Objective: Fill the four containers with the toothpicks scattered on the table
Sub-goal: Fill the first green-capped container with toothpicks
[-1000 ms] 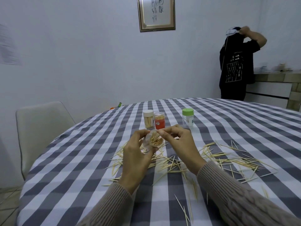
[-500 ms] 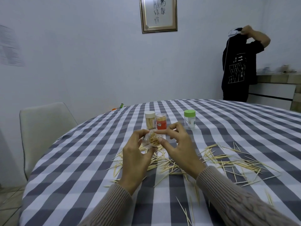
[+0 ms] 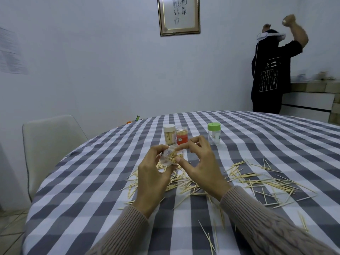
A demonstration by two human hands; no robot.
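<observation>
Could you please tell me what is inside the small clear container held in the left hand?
Pale wooden toothpicks lie inside the small clear plastic container; the left hand hides its lower part.

Readable marks: few, mostly too small or blurred

The number "11" stands in white on the back of the black shirt [image 3: 270,70] of the person standing right of the framed picture [image 3: 179,14]; smaller print under it cannot be read. The framed picture holds brush-written characters. Labels on the red container [image 3: 182,138] and green-lidded container [image 3: 214,133], below the frame, are illegible.
</observation>
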